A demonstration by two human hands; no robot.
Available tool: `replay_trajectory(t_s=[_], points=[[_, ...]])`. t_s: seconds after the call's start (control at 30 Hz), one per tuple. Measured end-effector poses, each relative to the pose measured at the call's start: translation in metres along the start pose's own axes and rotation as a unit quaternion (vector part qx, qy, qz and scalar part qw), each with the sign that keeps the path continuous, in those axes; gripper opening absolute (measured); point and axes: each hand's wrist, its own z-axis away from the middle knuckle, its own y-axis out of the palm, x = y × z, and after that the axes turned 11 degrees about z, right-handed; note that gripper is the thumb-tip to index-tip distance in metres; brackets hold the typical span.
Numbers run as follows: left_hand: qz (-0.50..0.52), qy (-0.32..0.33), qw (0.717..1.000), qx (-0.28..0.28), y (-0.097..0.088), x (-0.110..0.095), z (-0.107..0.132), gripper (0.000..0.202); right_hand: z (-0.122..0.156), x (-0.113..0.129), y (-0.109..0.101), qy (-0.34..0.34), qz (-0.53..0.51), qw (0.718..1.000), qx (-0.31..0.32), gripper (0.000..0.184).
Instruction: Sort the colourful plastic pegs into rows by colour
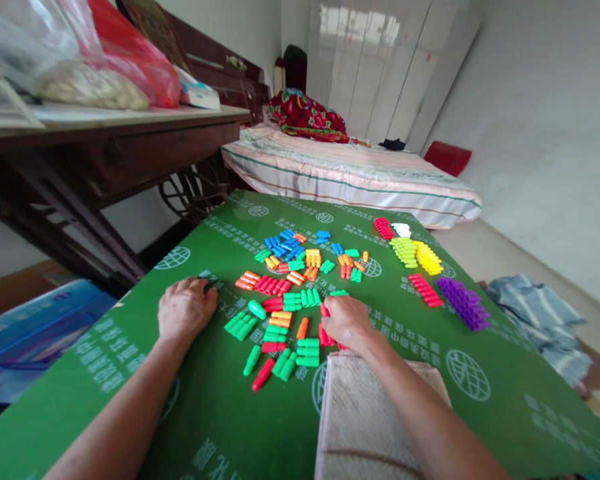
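Small bullet-shaped plastic pieces in green, red, orange and blue lie in loose groups across the middle of the green board. My right hand (347, 321) is closed over the right side of these groups, its fingertips pinching a red plastic piece (325, 309). More red pieces (325, 335) lie under and beside that hand, partly hidden by it. My left hand (187, 308) rests palm down on the board, left of the groups, with no piece visible in it. Closest to it are a green piece (257, 309) and a green row (240, 326).
A folded beige cloth (370, 420) lies under my right forearm on the green board (240, 427). At the right stand sorted purple (463, 304), yellow (428, 258) and red (425, 291) clusters. A sewing-machine table (130, 127) borders the left, a bed (350, 173) the far side.
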Motion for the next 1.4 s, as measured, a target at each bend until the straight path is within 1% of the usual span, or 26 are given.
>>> replay_trajectory(t_s=[0.07,0.17,0.23,0.33,0.4,0.47,0.53,0.6,0.77,0.93,1.0,1.03,1.1,1.2,1.23,1.27,1.3,1.33,1.37,1.4], points=[[0.001,0.001,1.0,0.002,-0.001,-0.001,0.001,0.055,0.003,-0.007,0.006,-0.015,-0.046,0.998,-0.033,0.017],[0.002,0.002,1.0,0.004,0.0,0.0,0.001,0.056,0.007,-0.021,0.018,-0.037,-0.183,0.98,-0.062,0.017],[0.003,0.002,1.0,0.005,0.001,0.001,0.0,0.056,0.008,-0.031,0.027,-0.038,-0.29,0.955,-0.048,0.019],[0.004,-0.001,1.0,0.005,0.002,0.002,-0.002,0.056,0.006,-0.042,0.039,-0.012,-0.426,0.905,-0.004,0.019],[0.003,-0.003,1.0,0.006,0.003,0.003,-0.003,0.056,0.004,-0.046,0.045,0.004,-0.467,0.884,-0.002,0.014],[0.003,-0.003,1.0,0.006,0.003,0.004,-0.004,0.056,0.002,-0.048,0.048,0.009,-0.48,0.877,-0.017,0.012],[0.004,-0.002,1.0,0.006,0.003,0.004,-0.004,0.056,0.001,-0.049,0.05,0.011,-0.494,0.869,-0.027,0.015],[0.007,-0.001,1.0,0.005,0.003,0.003,-0.004,0.057,0.002,-0.05,0.049,0.015,-0.527,0.85,-0.024,0.021],[0.029,-0.003,1.0,-0.002,0.002,0.001,-0.002,0.056,0.009,-0.053,0.044,0.027,-0.625,0.78,-0.012,0.036],[0.081,-0.003,0.997,-0.016,-0.006,-0.005,-0.001,0.055,0.014,-0.053,0.041,0.017,-0.709,0.705,-0.01,0.041],[0.115,0.005,0.993,-0.014,-0.011,-0.013,0.0,0.057,0.015,-0.05,0.039,0.01,-0.741,0.671,-0.015,0.041],[0.137,0.013,0.99,-0.005,-0.013,-0.02,0.002,0.058,0.016,-0.048,0.038,0.004,-0.756,0.655,-0.016,0.04],[0.191,0.035,0.98,0.035,-0.016,-0.039,0.01,0.058,0.017,-0.043,0.037,-0.011,-0.78,0.625,-0.013,0.037],[0.286,0.097,0.945,0.122,-0.013,-0.08,0.034,0.052,0.022,-0.034,0.034,-0.034,-0.805,0.592,-0.007,0.034],[0.33,0.118,0.923,0.161,-0.01,-0.095,0.043,0.052,0.023,-0.032,0.033,-0.041,-0.811,0.584,-0.005,0.034],[0.435,0.124,0.865,0.218,-0.006,-0.11,0.053,0.054,0.025,-0.03,0.032,-0.048,-0.815,0.578,-0.001,0.033],[0.515,0.118,0.809,0.258,-0.001,-0.123,0.062,0.055,0.027,-0.028,0.032,-0.054,-0.818,0.572,0.001,0.032],[0.568,0.11,0.765,0.282,0.004,-0.135,0.07,0.054,0.029,-0.028,0.031,-0.058,-0.821,0.568,0.001,0.031],[0.595,0.103,0.737,0.303,0.009,-0.146,0.076,0.051,0.031,-0.028,0.031,-0.059,-0.824,0.563,-0.002,0.03],[0.615,0.088,0.718,0.313,0.014,-0.154,0.082,0.047,0.032,-0.029,0.03,-0.058,-0.827,0.559,-0.008,0.03]])
